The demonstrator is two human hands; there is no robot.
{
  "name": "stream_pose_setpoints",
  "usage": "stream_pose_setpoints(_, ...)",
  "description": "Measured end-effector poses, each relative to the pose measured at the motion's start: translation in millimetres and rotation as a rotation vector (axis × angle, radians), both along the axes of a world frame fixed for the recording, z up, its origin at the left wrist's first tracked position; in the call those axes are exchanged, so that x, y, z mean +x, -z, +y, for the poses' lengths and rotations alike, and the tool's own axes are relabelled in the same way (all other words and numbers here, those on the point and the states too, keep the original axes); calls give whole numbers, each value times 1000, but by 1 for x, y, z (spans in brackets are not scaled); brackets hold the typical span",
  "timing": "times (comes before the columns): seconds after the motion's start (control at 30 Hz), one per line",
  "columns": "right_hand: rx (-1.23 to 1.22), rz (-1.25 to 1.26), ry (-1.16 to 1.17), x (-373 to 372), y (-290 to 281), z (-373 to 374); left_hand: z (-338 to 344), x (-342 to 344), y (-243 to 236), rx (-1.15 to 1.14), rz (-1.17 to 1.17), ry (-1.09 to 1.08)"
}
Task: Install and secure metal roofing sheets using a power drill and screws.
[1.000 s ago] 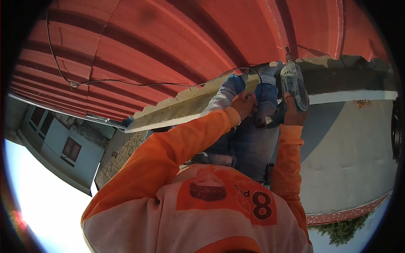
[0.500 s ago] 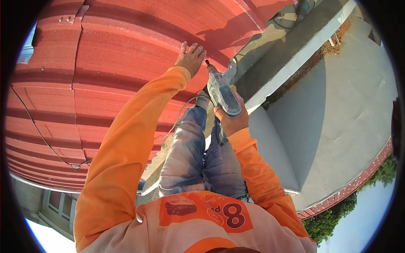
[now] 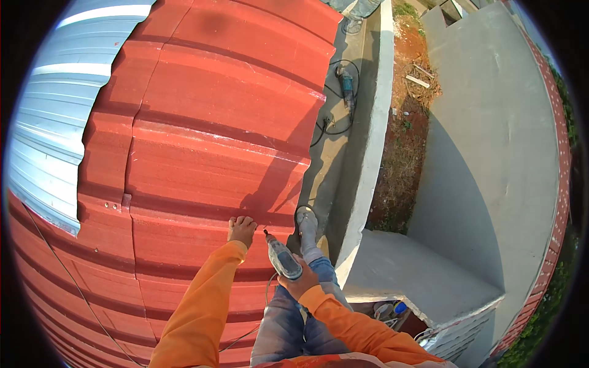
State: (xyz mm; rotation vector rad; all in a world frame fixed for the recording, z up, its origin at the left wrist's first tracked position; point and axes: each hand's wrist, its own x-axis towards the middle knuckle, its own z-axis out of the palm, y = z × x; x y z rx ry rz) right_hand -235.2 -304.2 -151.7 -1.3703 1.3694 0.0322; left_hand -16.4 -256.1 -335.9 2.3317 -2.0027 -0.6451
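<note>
My right hand (image 3: 299, 279) is wrapped round the grip of a corded power drill (image 3: 283, 257), a dusty grey-green tool. A dark bit at its nose points away from me, close to the surface of the red corrugated roof sheet (image 3: 221, 147). Just left of that bit, my left hand (image 3: 243, 230) rests on the sheet near a raised rib, holding nothing, its fingers apart. Whether the bit touches the metal I cannot tell.
Along the roof's right edge runs a concrete gutter (image 3: 319, 178), where an angle grinder (image 3: 347, 91) lies with its cable. A pale parapet (image 3: 371, 147) borders it. Silver metal sheeting (image 3: 61, 116) overlaps the red roof at left. A thin cable (image 3: 80, 288) crosses the roof.
My view has tilted forward, bringing the grinder, the gutter and more silver sheeting into sight. Both hands appear lower in the picture; the drill stays in my right hand.
</note>
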Motion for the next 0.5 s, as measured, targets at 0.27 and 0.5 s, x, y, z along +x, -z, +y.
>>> stream_pose_setpoints(0.27,14,-43,26,3,8,10,0,13,2,89,-1,-58)
stream_pose_setpoints(0.5,48,-67,102,-6,6,5,-16,10,10,89,68,-84)
